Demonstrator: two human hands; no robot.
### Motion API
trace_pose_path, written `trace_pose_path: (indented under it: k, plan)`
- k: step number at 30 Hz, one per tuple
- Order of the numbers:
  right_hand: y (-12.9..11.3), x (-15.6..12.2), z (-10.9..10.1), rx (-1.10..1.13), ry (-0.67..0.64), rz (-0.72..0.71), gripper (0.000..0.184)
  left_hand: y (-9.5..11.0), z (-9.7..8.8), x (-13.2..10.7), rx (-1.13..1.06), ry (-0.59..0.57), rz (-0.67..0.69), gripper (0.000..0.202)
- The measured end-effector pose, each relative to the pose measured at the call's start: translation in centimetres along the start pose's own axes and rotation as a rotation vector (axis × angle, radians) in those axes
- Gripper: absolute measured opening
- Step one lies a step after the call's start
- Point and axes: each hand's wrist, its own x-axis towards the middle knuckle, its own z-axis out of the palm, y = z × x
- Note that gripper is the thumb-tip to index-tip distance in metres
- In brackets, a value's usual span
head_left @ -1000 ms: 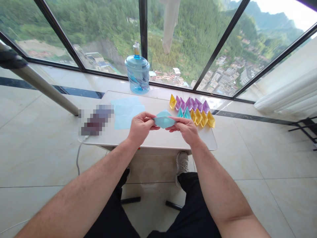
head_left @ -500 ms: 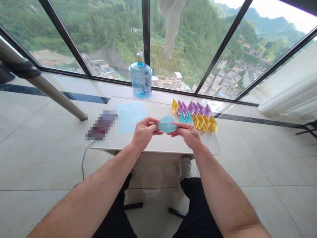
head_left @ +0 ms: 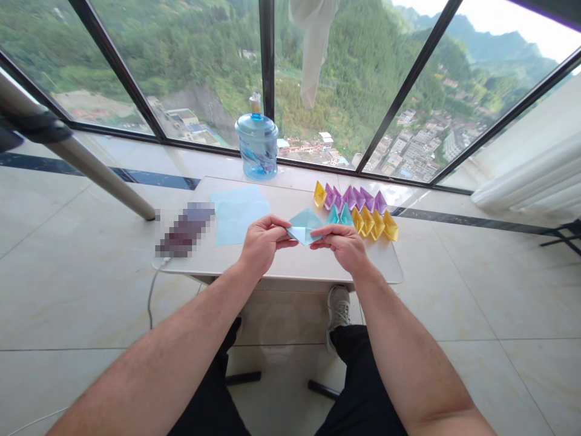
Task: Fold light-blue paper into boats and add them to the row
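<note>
Item 1: folded blue paper, one piece, held above the middle of the table. Both ends are gripped.
Item 2: my left hand, thumb and fingers closed in a pinch on the paper's left corner.
Item 3: my right hand, likewise pinched, on the right corner.
Change noted: half a second ago a smooth band crossed the paper's front; now that face shows creases and a paler triangle beside my left fingers. For the folding, I judge this a step forward, though the piece looks flatter than those set out.
Item 4: light blue sheets, lying on the table's left half.
Item 5: purple folded pieces, in a row at the table's far right, a yellow one at its left end.
Item 6: turquoise folded pieces and yellow folded pieces, in a nearer row at the table's right.
Item 7: water jug, just beyond the table's far edge.
</note>
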Motion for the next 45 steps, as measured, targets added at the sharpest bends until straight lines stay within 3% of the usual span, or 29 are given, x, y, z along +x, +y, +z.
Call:
trace_pose_path:
  k: [4, 11, 14, 19, 29, 45]
  plan:
    - [-0.4, -0.1, 0.4, -0.084, 0.016, -0.003, 0.015, 0.1, 0.2, -0.3, 0.037, -0.006, 0.027, 0.017]
    - [-0.6, -0.3, 1.3, -0.186, 0.003, -0.017, 0.015, -0.5, 0.2, 0.0, 0.180, -0.020, 0.002, 0.059]
    - [-0.3, -0.3, 1.5, -0.167, 0.043, -0.061, 0.017, -0.6, 0.0, 0.2, 0.136, -0.041, -0.028, 0.052]
    - [0.5, 0.2, 1.9, -0.068, 0.164, -0.035, 0.046, -0.6, 0.1, 0.3, 0.064, -0.020, -0.022, 0.044]
    - [1.0, 0.2, 2.2, -0.100, 0.201, -0.012, 0.029, -0.8, 0.1, 0.3, 0.059, -0.016, 0.003, 0.041]
    - [1.3, 0.3, 2.4, 0.020, 0.252, -0.010, 0.027, -0.6, 0.2, 0.3, 0.040, -0.006, 0.038, 0.039]
